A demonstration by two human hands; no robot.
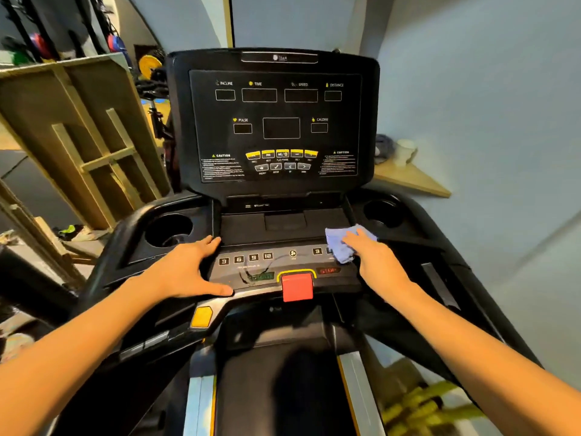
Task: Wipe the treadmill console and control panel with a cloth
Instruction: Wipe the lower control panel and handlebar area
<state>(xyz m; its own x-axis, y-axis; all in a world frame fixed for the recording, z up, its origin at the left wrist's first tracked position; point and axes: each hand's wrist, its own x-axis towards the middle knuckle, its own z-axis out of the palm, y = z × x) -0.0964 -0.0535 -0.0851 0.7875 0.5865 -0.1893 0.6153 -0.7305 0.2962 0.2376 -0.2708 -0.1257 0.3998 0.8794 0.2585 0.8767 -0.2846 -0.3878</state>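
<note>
The black treadmill console (273, 121) stands upright ahead of me, its displays dark. Below it lies the grey control panel (276, 262) with number buttons and a red safety key (297, 287). My right hand (375, 261) presses a crumpled blue cloth (341, 243) flat onto the right end of the control panel, covering some buttons there. My left hand (188, 269) rests flat on the panel's left end, fingers spread, holding nothing.
Cup holders sit at the left (168, 229) and right (382, 212) of the tray. A wooden frame (88, 146) leans at the left. A small wooden shelf (408, 177) with a white cup is on the blue wall at the right.
</note>
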